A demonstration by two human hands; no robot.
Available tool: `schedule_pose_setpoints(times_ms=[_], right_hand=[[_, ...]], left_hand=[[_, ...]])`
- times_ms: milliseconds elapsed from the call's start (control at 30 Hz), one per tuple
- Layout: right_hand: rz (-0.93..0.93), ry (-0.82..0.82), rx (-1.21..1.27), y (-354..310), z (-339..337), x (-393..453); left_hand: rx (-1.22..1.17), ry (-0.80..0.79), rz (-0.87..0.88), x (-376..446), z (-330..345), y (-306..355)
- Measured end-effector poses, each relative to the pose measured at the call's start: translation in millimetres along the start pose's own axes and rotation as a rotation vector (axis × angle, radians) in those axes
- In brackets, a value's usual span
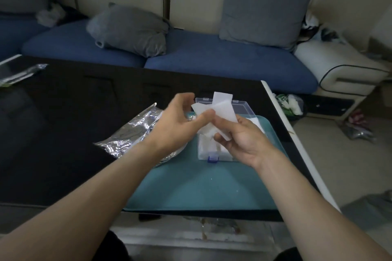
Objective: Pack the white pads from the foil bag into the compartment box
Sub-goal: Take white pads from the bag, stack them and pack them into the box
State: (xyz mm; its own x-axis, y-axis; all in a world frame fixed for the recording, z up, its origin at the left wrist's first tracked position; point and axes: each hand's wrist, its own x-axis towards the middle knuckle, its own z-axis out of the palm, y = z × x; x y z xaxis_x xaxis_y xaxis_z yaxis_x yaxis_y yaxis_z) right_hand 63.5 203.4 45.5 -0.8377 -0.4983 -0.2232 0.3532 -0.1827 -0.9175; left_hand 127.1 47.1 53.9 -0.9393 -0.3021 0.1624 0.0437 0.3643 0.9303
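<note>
The task looks partly done. The clear compartment box (214, 150) sits open on the teal mat (201, 188), and white pads already lie in its near compartments; how many stay empty cannot be told, since the hands cover much of it. Just above the box, the right hand (244, 140) grips a small bunch of white pads (222, 110), while the left hand (180, 121) pinches the bunch's left edge with its thumb. The foil bag (135, 131) lies crumpled on the tabletop (74, 123), left of the box; whether pads remain inside is hidden.
</note>
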Motion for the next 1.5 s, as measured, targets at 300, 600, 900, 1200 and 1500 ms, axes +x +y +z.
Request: schedule_pose_setpoints(times_ms=[300, 600, 900, 1200, 1500], right_hand=[[-0.046, 0.022, -0.492, -2, -7, -19], [-0.104, 0.284, -0.556, -15, -42, -19], [-0.335, 0.436, -0.385, -13, -39, -17], [-0.469, 0.570, -0.508, -4, -27, -9], [-0.160, 0.310, -0.375, -1, -25, -12]], left_hand=[[-0.679, -0.283, -0.369, -3, 41, 6], [-0.593, -0.055, -0.436, 1, 47, -2], [-0.596, -0.222, -0.451, 2, 48, 0], [-0.579, -0.121, -0.427, 2, 53, -2], [-0.511, -0.185, -0.317, -1, 48, 4]])
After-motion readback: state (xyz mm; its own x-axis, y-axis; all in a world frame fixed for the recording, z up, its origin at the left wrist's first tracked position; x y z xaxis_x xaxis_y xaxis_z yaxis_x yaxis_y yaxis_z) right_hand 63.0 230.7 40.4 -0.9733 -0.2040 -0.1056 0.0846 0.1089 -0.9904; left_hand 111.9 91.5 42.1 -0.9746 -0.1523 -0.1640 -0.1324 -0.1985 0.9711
